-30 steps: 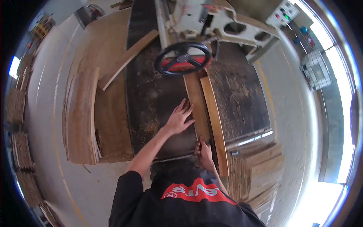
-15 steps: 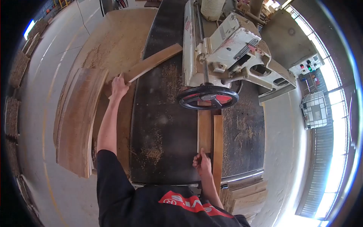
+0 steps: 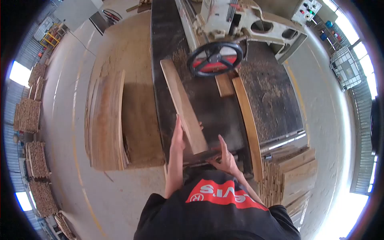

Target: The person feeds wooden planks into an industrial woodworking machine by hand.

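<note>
A wooden board [image 3: 184, 106] lies at a slant over the dark machine table [image 3: 224, 116], its near end close to my body. My left hand [image 3: 177, 138] grips this board, thumb along its left edge and fingertips showing past its right edge. Just right of the board's near end, my right hand [image 3: 226, 159] is open with fingers apart and holds nothing. Farther forward, a second board [image 3: 225, 86] sticks out from beneath the machine's black handwheel [image 3: 215, 59]. A long wooden guide strip [image 3: 249, 128] runs along that board's right side.
Several stacked boards [image 3: 106, 120] rest on the side table [image 3: 140, 104] to the left. More offcut boards [image 3: 296, 172] are piled at right, below the table. The machine's pale housing [image 3: 256, 24] stands ahead, and sawdust [image 3: 266, 94] covers the table's right part.
My left hand has brought its board from the left table across to the dark table. My right hand has let go of the other board, which now sits farther under the handwheel.
</note>
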Available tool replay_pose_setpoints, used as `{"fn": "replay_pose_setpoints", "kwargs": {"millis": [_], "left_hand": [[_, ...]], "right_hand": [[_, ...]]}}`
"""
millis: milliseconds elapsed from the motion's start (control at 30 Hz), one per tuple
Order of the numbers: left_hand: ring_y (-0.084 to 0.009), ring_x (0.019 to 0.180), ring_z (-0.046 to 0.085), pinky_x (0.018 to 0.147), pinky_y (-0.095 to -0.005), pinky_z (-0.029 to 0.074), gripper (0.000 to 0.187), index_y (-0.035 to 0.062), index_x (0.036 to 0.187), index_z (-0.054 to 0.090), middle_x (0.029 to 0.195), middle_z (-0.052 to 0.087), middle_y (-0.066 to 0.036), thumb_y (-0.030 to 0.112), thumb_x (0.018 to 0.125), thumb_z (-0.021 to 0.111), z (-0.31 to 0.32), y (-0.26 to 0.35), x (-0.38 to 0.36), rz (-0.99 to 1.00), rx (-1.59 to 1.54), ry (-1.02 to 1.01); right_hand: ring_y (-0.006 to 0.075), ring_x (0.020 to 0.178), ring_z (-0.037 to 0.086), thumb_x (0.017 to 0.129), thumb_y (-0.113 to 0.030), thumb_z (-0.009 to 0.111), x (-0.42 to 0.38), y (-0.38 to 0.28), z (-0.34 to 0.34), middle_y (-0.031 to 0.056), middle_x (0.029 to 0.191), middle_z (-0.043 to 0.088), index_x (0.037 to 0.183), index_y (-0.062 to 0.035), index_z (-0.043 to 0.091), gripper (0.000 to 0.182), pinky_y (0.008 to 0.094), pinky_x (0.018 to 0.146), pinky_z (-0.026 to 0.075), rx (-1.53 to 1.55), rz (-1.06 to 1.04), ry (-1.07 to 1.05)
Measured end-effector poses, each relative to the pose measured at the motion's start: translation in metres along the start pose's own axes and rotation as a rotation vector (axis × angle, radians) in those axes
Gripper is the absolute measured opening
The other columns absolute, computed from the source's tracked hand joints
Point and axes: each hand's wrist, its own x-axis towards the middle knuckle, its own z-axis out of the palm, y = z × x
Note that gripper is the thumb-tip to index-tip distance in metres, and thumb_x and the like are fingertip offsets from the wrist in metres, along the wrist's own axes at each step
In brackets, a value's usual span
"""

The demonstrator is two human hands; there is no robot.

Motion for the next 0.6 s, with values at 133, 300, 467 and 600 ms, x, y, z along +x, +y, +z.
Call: {"fn": "replay_pose_setpoints", "kwargs": {"millis": [133, 300, 467, 600], "left_hand": [[-0.0344, 0.119, 0.066, 0.102, -0.0557, 0.056, 0.098, 0.0119, 0.160, 0.042, 0.135, 0.066, -0.020, 0.086, 0.099, 0.023, 0.027, -0.060, -0.026, 0.007, -0.085, -0.106], [-0.0322, 0.130, 0.061, 0.111, -0.0508, 0.051, 0.091, 0.0137, 0.165, 0.034, 0.145, 0.059, -0.018, 0.079, 0.103, 0.018, 0.048, -0.099, -0.054, -0.077, -0.139, -0.150], [-0.0218, 0.136, 0.056, 0.113, -0.0362, 0.045, 0.068, -0.0039, 0.156, 0.043, 0.145, 0.061, -0.013, 0.048, 0.112, 0.048, 0.062, -0.136, -0.081, 0.016, 0.385, -0.015], [-0.0203, 0.133, 0.054, 0.111, -0.0317, 0.043, 0.055, -0.0135, 0.146, 0.049, 0.144, 0.058, -0.016, 0.028, 0.110, 0.060, 0.071, -0.169, -0.084, 0.293, 0.618, -0.116]], "right_hand": [[0.0377, 0.106, 0.072, 0.076, -0.021, 0.090, -0.024, -0.010, -0.014, 0.0185, 0.128, 0.064, 0.165, -0.0145, 0.036, 0.105, 0.0437, 0.084, 0.062, -0.460, -0.319, -0.041], [0.0380, 0.105, 0.072, 0.079, -0.010, 0.083, -0.068, 0.008, -0.025, 0.0182, 0.131, 0.067, 0.164, -0.0194, 0.039, 0.096, 0.0433, 0.085, 0.062, -0.482, -0.234, 0.105], [0.0435, 0.105, 0.072, 0.089, -0.016, 0.073, -0.128, 0.045, -0.035, 0.0250, 0.120, 0.072, 0.163, -0.0175, 0.036, 0.082, 0.0510, 0.087, 0.059, -0.402, 0.125, 0.148], [0.0356, 0.106, 0.074, 0.108, -0.031, 0.056, -0.167, 0.106, -0.036, 0.0260, 0.105, 0.076, 0.144, -0.0111, 0.059, 0.041, 0.0475, 0.088, 0.057, -0.125, 0.480, 0.031]]}}
